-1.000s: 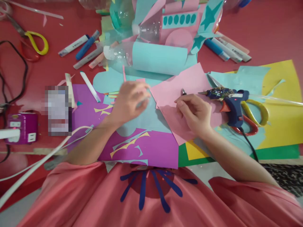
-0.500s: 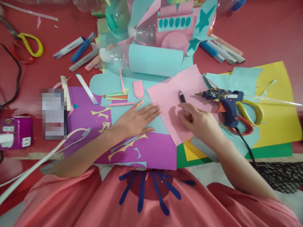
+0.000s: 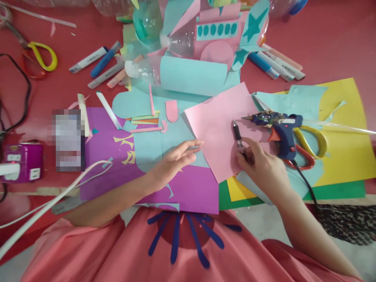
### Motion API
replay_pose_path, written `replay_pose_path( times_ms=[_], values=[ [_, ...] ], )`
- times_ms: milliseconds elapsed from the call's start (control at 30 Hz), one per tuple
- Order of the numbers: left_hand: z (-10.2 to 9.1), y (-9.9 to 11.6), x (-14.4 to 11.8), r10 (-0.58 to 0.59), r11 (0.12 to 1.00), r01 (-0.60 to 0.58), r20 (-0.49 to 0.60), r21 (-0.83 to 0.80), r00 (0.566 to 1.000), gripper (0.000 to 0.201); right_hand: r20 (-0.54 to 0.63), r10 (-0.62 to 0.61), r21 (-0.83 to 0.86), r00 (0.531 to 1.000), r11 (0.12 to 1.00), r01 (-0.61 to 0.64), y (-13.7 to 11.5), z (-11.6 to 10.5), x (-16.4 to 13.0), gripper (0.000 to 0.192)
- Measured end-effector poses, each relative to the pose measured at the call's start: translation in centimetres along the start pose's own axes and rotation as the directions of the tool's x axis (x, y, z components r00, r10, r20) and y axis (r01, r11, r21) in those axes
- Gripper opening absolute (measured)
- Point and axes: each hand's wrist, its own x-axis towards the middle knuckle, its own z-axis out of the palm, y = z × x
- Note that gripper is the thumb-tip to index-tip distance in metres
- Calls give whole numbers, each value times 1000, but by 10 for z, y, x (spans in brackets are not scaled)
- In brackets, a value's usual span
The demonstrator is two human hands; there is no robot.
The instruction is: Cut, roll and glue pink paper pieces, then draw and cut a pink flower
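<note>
Over the right half of a pink sheet of paper [image 3: 214, 117], my right hand [image 3: 261, 168] grips a black pen [image 3: 236, 132], its tip pointing away from me. My left hand [image 3: 179, 158] is open at the sheet's left edge, fingers stretched toward it; whether they touch the paper I cannot tell. Under that hand lie light blue paper [image 3: 149, 147] and a purple sheet [image 3: 196, 188]. Beyond it are a small pink rounded cutout [image 3: 172, 111] and thin paper strips [image 3: 145, 118].
A blue glue gun [image 3: 288, 131] rests on scissors [image 3: 315, 141] to the right. A bottle wrapped in light blue paper [image 3: 194, 74] lies behind. Markers [image 3: 88, 59], a phone [image 3: 69, 139], a purple power adapter [image 3: 25, 160] and a white cable [image 3: 58, 199] occupy the left.
My left hand has drawn back from lying flat and turned more on its side. My right hand has shifted right and toward me, and more of the pen shows.
</note>
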Motion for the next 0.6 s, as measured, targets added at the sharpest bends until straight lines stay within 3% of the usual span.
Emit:
replay_pose_path(
  times_ms=[100,200,333,400,533,600],
  values=[
    [9,6,8,-153,970,128,-111,-209,982,36,-6,15,42,1000,999,-15,2,1,-1,34],
    [9,8,14,-166,958,130,-125,-254,978,45,24,53,97,998,994,-55,4,2,-2,35],
    [4,7,22,-93,996,92,-11,-15,996,54,20,55,178,998,982,-57,4,0,-3,33],
    [1,7,24,-61,993,66,-45,100,997,51,4,29,238,1000,971,-29,2,-3,-4,32],
    [-17,11,12,145,958,-78,-234,275,961,41,-9,-25,293,1000,956,26,2,-11,-8,30],
    [-31,10,0,259,912,-79,-415,403,872,35,-12,-37,266,999,963,39,5,-13,-11,30]
  ],
)
